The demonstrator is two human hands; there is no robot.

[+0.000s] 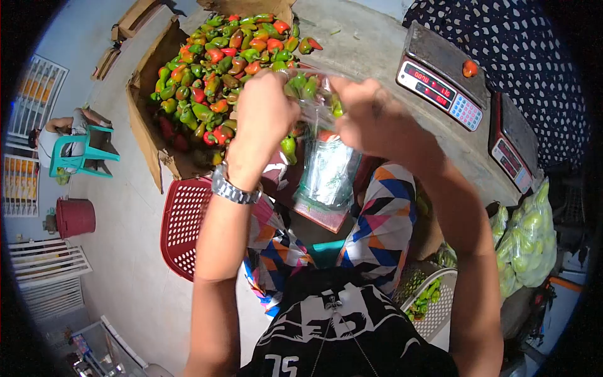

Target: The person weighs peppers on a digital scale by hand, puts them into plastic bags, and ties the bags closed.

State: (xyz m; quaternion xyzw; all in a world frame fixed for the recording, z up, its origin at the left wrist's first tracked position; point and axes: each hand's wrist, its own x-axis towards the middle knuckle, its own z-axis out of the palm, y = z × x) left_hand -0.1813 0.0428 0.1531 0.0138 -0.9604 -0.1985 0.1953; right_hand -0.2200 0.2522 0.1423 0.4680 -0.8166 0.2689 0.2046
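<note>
My left hand and right hand each grip the clear bag's mouth, just off the pepper box's near edge, scales well apart.

Bright daylight, fisheye warp, dark corners

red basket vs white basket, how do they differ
The red basket lies by the left hand's side, its visible part bare; the white basket sits lower right, holding green peppers. Red shows more of itself; white is mostly hidden. Both are perforated plastic.
</note>
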